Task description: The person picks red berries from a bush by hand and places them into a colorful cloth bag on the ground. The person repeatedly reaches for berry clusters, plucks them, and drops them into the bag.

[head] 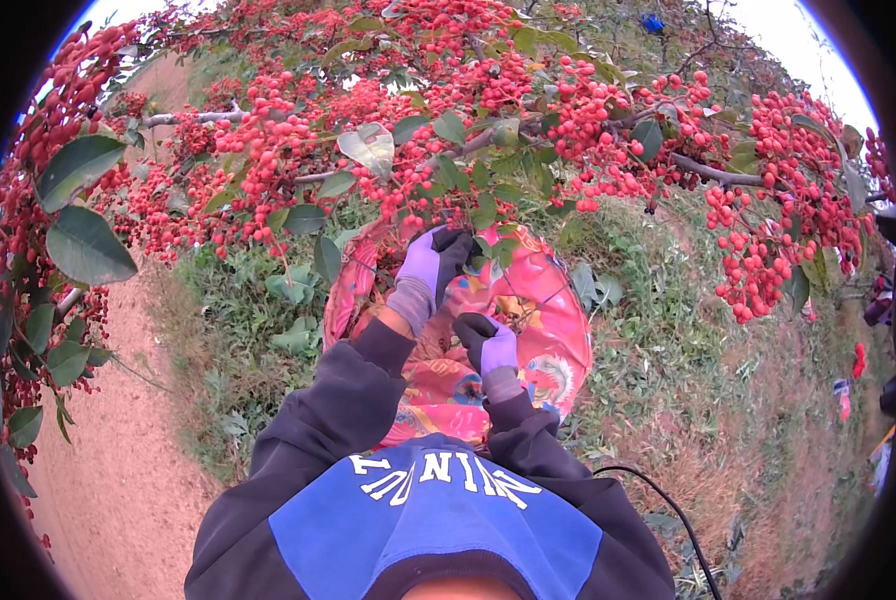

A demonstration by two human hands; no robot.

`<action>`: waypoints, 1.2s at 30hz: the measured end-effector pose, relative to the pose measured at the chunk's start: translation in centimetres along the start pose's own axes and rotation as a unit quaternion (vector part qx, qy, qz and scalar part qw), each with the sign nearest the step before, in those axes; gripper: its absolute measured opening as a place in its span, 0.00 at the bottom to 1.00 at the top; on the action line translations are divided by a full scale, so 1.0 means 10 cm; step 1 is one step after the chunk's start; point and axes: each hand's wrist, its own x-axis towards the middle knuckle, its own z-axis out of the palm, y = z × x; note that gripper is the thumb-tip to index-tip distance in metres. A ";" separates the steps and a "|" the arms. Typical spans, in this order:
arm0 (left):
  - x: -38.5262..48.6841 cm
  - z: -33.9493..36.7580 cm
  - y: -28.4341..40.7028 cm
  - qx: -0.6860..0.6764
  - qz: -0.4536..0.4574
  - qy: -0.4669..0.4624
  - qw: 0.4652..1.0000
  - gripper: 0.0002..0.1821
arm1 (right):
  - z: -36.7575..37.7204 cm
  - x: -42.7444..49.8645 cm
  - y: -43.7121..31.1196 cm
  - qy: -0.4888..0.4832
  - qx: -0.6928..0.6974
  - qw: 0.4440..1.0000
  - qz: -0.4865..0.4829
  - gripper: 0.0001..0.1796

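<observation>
My left hand (pixel 442 259), in a purple and black glove, reaches up to the underside of a branch hung with clusters of small red berries (pixel 410 187). Its fingers are partly hidden by leaves and berries, so what they hold cannot be told. Lower and to the right, my right hand (pixel 487 341), gloved alike, is curled above a round container lined with pink patterned plastic sheeting (pixel 560 330). Whether anything is between its fingers cannot be seen. Some dark twigs or berries lie on the lining, partly hidden by my left forearm.
Berry-laden branches (pixel 718 174) cross overhead, and dense clusters with large green leaves (pixel 87 244) hang at the far left. Weeds (pixel 643 315) grow around the container, beside bare reddish soil (pixel 117 420). A black cable (pixel 673 506) runs past my right side.
</observation>
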 end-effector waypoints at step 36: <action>-0.24 -0.43 0.75 0.627 0.391 -0.027 0.674 0.12 | 0.08 0.14 0.00 -0.018 -0.022 0.999 -0.028 0.08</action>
